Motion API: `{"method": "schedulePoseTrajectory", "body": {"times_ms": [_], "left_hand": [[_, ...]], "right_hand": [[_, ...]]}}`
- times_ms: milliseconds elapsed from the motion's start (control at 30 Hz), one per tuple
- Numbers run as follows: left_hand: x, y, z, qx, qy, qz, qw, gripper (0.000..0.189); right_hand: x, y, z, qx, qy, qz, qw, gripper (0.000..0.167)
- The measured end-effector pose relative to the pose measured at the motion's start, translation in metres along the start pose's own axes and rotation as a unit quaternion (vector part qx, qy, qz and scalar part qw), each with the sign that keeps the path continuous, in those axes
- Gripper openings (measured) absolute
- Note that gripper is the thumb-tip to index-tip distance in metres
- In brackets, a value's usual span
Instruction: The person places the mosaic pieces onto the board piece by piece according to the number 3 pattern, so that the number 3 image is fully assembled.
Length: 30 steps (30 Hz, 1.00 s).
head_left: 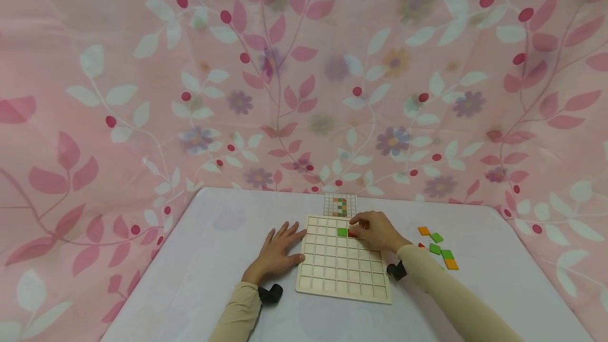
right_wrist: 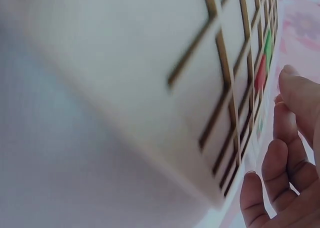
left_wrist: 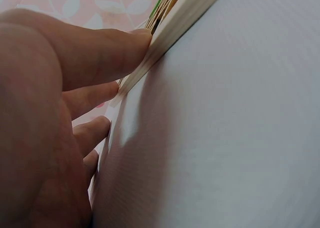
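L sleeve (head_left: 237,307) & R sleeve (head_left: 442,281) are both long, plain beige-ish, approx. same shade, w/ cuffs ending at the wrists. L one's a bit wrinkled. Each wrist's got a small blk cam: L cam (head_left: 272,293) is stubby w/ a rounded end, R cam (head_left: 397,270) partly hidden tho. L hand (head_left: 277,253) & R hand (head_left: 377,230) bare btw.

The board (head_left: 339,268) between two sets of fingers — tiles on it, tiles beside it.
The left hand (head_left: 275,256) has thumb and forefinger at the board's left edge; the right hand (head_left: 377,230) is over its far right part. Right at those right fingertips lies one tile (head_left: 352,234), a second tile (head_left: 342,232) just left of it. Past the fingers, behind the board, is a grid card (head_left: 328,206); right of the right fingers — on the table (head_left: 204,236) — lie loose tiles (head_left: 435,249) (some half behind the forearm).
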<state>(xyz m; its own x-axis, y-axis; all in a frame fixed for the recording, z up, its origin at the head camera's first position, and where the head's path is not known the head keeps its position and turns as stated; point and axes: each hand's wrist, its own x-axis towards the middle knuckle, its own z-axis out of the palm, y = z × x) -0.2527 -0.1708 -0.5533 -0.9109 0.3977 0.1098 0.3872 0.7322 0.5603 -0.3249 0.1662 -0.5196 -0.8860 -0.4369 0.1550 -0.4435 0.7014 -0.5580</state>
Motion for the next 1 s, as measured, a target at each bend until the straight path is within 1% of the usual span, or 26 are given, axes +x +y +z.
{"method": "schedulePoseTrajectory", "body": {"times_ms": [67,167,300,400,533,667,833,1000], "left_hand": [[0.000,0.001,0.000,0.000,-0.001,-0.002,1.0000,0.069],[0.000,0.002,-0.001,-0.001,-0.003,-0.002,1.0000,0.068],[-0.001,0.004,-0.002,-0.005,-0.005,0.007,0.9999,0.069],[-0.002,0.004,-0.002,-0.010,0.003,0.019,0.9998,0.069],[-0.002,0.002,-0.001,-0.015,0.007,0.011,0.9998,0.070],[-0.001,0.002,-0.001,-0.019,0.005,0.006,0.9998,0.070],[0.000,0.003,-0.002,-0.001,-0.004,0.002,1.0000,0.069],[0.000,0.001,-0.001,0.013,-0.007,-0.004,0.9999,0.068]], "right_hand": [[-0.002,0.005,-0.007,-0.002,0.001,0.015,0.9999,0.013],[-0.006,0.013,-0.019,-0.004,0.012,0.025,0.9996,0.014],[-0.015,0.030,-0.037,-0.022,0.044,0.019,0.9986,0.014],[-0.021,0.046,-0.050,-0.041,0.062,0.016,0.9971,0.014],[-0.027,0.064,-0.064,-0.060,0.055,0.032,0.9962,0.015],[-0.037,0.074,-0.076,-0.076,0.045,0.046,0.9951,0.017],[-0.053,0.081,-0.090,-0.065,0.031,0.068,0.9951,0.020],[-0.071,0.096,-0.103,-0.060,0.018,0.085,0.9944,0.025]]}}
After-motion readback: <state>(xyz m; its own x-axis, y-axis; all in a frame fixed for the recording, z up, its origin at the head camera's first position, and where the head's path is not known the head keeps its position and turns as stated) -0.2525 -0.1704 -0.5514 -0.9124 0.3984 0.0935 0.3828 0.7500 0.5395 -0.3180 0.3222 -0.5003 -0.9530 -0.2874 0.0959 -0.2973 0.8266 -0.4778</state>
